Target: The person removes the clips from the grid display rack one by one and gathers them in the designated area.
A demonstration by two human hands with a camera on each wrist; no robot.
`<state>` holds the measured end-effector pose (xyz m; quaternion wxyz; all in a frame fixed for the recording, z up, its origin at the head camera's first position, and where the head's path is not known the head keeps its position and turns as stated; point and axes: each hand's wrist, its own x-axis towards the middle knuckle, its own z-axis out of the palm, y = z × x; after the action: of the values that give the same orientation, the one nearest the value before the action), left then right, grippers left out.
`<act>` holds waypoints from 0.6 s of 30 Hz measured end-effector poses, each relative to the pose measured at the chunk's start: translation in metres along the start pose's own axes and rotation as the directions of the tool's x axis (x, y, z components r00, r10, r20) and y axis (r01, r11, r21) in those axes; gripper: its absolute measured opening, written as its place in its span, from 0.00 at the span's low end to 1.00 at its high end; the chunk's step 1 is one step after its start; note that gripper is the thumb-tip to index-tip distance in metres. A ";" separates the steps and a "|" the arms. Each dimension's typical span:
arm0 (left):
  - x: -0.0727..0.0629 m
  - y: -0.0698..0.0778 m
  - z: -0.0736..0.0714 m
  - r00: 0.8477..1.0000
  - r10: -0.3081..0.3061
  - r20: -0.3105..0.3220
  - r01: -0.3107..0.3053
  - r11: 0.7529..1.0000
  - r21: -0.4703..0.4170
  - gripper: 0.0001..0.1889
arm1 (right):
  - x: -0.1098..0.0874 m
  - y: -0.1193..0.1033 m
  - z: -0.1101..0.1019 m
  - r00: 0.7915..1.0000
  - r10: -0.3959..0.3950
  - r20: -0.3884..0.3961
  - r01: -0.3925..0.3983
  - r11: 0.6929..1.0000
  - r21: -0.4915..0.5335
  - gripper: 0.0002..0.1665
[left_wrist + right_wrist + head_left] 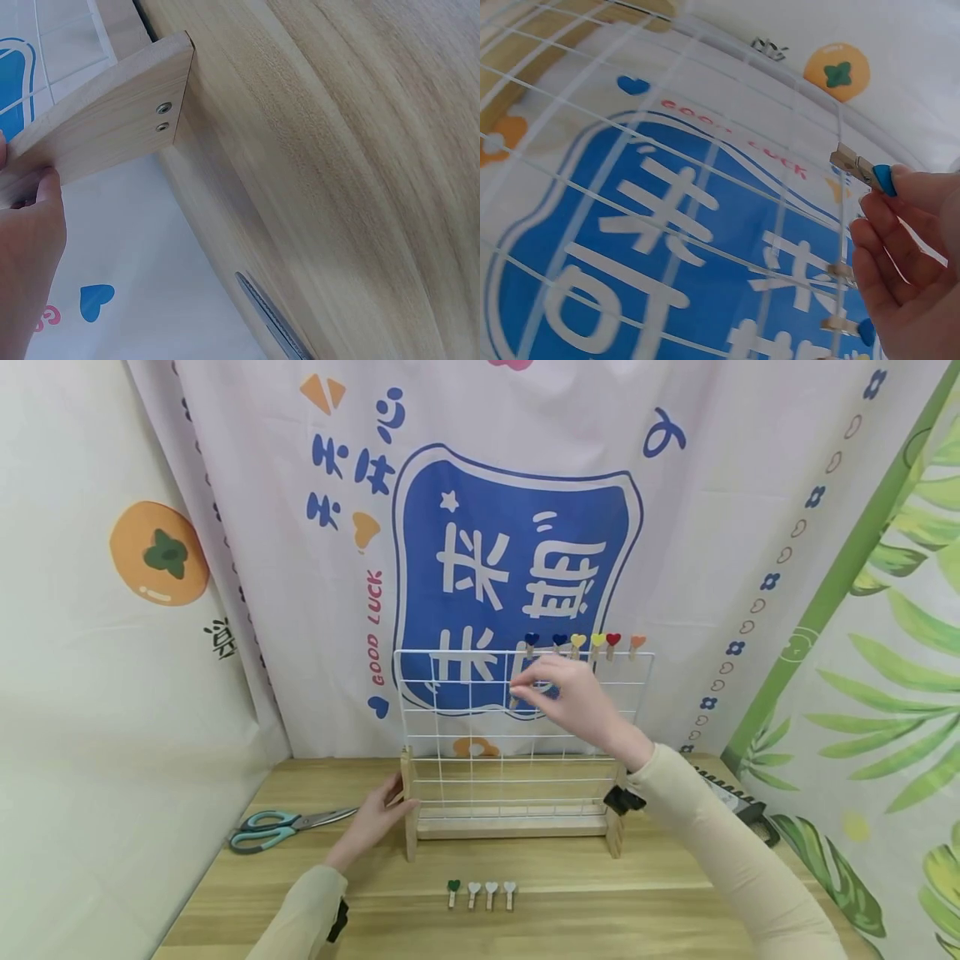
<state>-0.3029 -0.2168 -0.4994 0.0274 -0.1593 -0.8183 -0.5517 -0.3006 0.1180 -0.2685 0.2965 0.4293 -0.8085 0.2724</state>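
My right hand [581, 697] pinches a small wooden clothespin [859, 166] by its blue heart end, between thumb and forefinger. It is held in front of the white wire grid [465, 651], below the top bar. Along that bar's right half, several heart clothespins are clipped: dark blue [532, 639], yellow [577, 642], red [613, 640] and orange [637, 642]. At the grid's left side, my left hand [375, 822] grips the wooden side post [120, 120] of the stand, thumb and fingers on either side of it.
On the table in front of the stand lie a green heart clothespin [453, 893] and three white ones [491, 895] in a row. Scissors [273, 829] with teal handles lie left of my left hand. A spiral-bound item [723, 789] is partly hidden behind my right sleeve.
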 end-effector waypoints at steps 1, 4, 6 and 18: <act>0.000 0.000 0.000 1.000 0.003 0.002 -0.003 1.000 -0.002 0.36 | -0.006 0.000 0.004 1.000 0.001 0.009 -0.001 1.000 0.008 0.05; 0.000 -0.001 -0.001 1.000 0.012 0.004 -0.012 1.000 -0.015 0.36 | -0.026 0.002 0.017 0.999 0.006 0.032 -0.007 1.000 0.031 0.04; 0.000 -0.002 -0.001 1.000 0.016 0.008 -0.016 1.000 -0.017 0.36 | -0.041 0.004 0.028 0.999 0.018 0.051 -0.021 0.998 0.052 0.05; 0.001 -0.002 0.000 1.000 0.000 -0.006 0.000 1.000 0.023 0.36 | -0.137 0.020 0.095 0.952 0.172 0.252 -0.207 0.971 0.119 0.04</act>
<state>-0.3041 -0.2175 -0.5007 0.0315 -0.1573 -0.8245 -0.5427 -0.2789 0.1349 -0.4339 0.1374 0.3996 -0.8541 0.3032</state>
